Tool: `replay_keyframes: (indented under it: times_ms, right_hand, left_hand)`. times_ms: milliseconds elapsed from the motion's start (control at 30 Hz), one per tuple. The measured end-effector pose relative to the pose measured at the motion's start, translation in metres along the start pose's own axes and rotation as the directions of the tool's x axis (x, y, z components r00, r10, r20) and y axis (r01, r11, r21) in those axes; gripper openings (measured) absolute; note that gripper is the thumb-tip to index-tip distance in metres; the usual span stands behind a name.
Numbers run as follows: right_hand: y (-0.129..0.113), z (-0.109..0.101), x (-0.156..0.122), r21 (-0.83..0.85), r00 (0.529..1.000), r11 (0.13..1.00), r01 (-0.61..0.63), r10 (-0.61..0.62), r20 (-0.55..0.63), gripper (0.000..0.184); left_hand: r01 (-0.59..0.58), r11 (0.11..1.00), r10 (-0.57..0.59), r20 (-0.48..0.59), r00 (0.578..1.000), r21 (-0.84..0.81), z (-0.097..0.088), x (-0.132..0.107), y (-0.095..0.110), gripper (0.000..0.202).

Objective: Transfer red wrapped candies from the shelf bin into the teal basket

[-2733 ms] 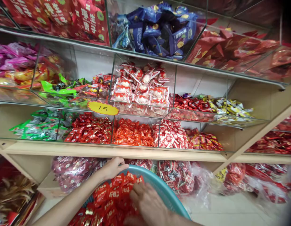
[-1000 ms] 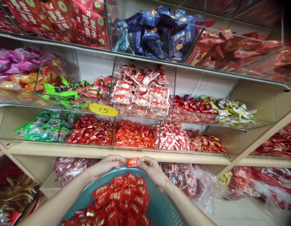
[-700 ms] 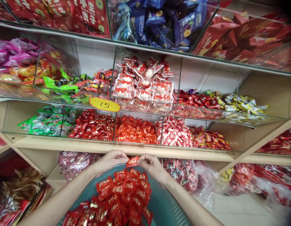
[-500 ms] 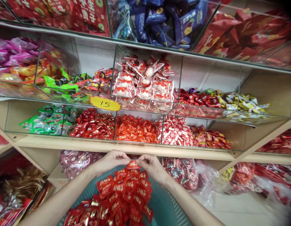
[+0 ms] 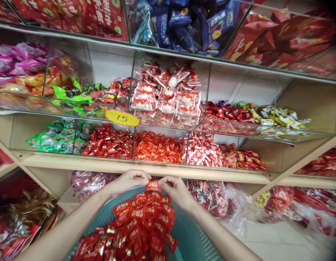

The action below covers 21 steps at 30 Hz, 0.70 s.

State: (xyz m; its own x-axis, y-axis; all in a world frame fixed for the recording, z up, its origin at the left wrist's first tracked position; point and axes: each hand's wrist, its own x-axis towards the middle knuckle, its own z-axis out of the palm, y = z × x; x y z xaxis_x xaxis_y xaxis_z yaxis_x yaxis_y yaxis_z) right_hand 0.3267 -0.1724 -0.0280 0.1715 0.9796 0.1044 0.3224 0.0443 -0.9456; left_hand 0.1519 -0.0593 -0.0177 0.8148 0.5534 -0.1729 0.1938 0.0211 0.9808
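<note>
Between my two hands, at the far rim of a teal plastic basket (image 5: pixel 202 232), is a small red wrapped candy (image 5: pixel 153 186) with pale lettering. My left hand (image 5: pixel 135 180) pinches its left end, and my right hand (image 5: pixel 171 186) pinches its right end. Under and in front of the hands, the basket holds a heap of similar red wrapped candies (image 5: pixel 135 228), some showing gold undersides. The lower part of the heap runs out of the frame.
A wooden shelf edge (image 5: pixel 146 168) runs just beyond my hands. Above it stand clear bins of orange-red candies (image 5: pixel 158 148) and white-red candies (image 5: pixel 203 150), with a yellow price tag (image 5: pixel 122 117) marked 15. Bagged sweets (image 5: pixel 208 197) lie below the shelf.
The candy between my hands now sits a little higher and flatter, its lettering facing me more fully. Both hands stay pinched at its ends; the view has shifted slightly.
</note>
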Motion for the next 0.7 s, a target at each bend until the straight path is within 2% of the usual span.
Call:
replay_keyframes:
  times_ms: [67, 133, 167, 233, 300, 367, 500, 600, 700]
  right_hand:
    - [-0.005, 0.0, -0.006, -0.214, 0.99, 0.967, 0.141, -0.142, 0.01, 0.037]
    - [-0.012, 0.001, -0.012, -0.426, 0.965, 0.867, 0.258, -0.25, 0.076, 0.049]
    - [-0.016, 0.001, -0.015, -0.516, 0.954, 0.803, 0.299, -0.273, 0.128, 0.052]
    - [-0.021, 0.003, -0.018, -0.648, 0.94, 0.682, 0.339, -0.267, 0.211, 0.047]
    - [-0.023, 0.004, -0.019, -0.711, 0.937, 0.611, 0.348, -0.255, 0.239, 0.039]
    - [-0.023, 0.002, -0.019, -0.718, 0.938, 0.604, 0.345, -0.251, 0.239, 0.033]
    - [-0.02, -0.007, -0.032, -0.696, 0.951, 0.648, 0.309, -0.213, 0.225, 0.026]
    - [-0.017, -0.008, -0.054, -0.73, 0.966, 0.635, 0.251, -0.112, 0.234, 0.02]
    - [-0.013, -0.001, -0.074, -0.754, 0.956, 0.619, 0.218, 0.019, 0.292, 0.015]
  left_hand:
    - [-0.015, 0.999, 0.014, 0.02, 1.0, 0.037, 0.001, 0.0, 0.002, 0.027]
    - [-0.039, 0.995, 0.035, 0.043, 0.998, 0.095, 0.002, 0.0, 0.003, 0.027]
    - [-0.05, 0.992, 0.043, 0.056, 0.997, 0.116, 0.002, 0.001, 0.003, 0.027]
    - [-0.059, 0.99, 0.049, 0.075, 0.996, 0.129, 0.003, 0.001, 0.003, 0.026]
    - [-0.052, 0.991, 0.042, 0.081, 0.996, 0.127, 0.004, 0.001, 0.003, 0.025]
    - [-0.031, 0.99, 0.021, 0.074, 0.997, 0.137, 0.005, 0.0, 0.005, 0.026]
    - [0.041, 0.993, -0.047, 0.047, 0.998, 0.113, 0.008, -0.002, 0.009, 0.032]
    - [0.048, 0.992, -0.047, -0.017, 0.999, 0.113, 0.009, -0.001, 0.007, 0.028]
    - [0.055, 0.98, -0.044, -0.061, 0.997, 0.192, 0.01, 0.002, 0.002, 0.021]
